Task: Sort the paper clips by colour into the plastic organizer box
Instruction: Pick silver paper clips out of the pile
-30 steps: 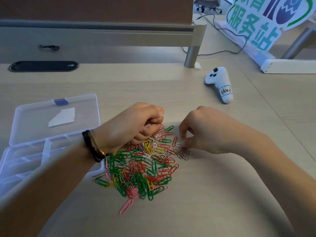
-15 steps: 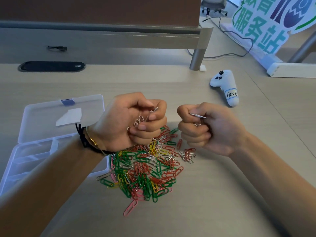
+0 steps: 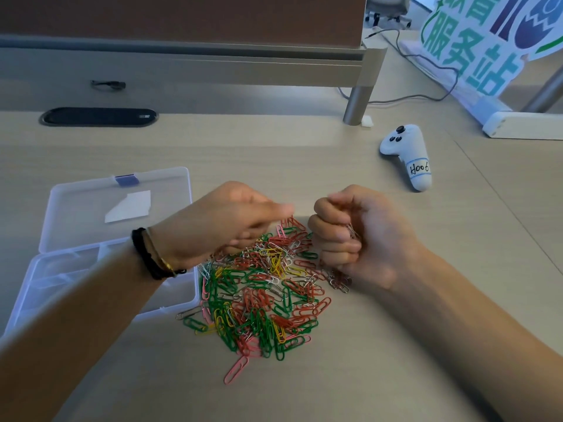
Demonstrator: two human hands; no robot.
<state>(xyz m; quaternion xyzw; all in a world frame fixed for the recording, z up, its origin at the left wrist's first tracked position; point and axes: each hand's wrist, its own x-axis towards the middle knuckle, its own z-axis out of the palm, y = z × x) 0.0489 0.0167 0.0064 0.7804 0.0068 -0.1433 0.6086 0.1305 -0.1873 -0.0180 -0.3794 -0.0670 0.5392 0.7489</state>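
Note:
A heap of paper clips [image 3: 262,287] in green, red, yellow, pink, white and silver lies mid-desk. The clear plastic organizer box [image 3: 70,272] sits open to its left, its compartments showing no clips and its lid [image 3: 91,208] laid flat behind. My left hand [image 3: 219,220] hovers over the heap's far left, motion-blurred, fingers stretched towards my right hand with nothing seen in them. My right hand [image 3: 353,236] is a fist at the heap's far right, gripping a few silver clips [image 3: 352,232]. A small cluster of silver clips [image 3: 338,280] lies under that hand.
A white controller [image 3: 408,153] labelled in pen lies at the back right. Behind it stands a sign on a white base [image 3: 518,123] with a cable. A desk divider post [image 3: 356,102] and a black cable grommet [image 3: 99,117] are further back.
Both hands lifted off the heap holding silver clips. Since then my left hand has stretched its fingers out and lowered, and my right fist now holds more silver clips.

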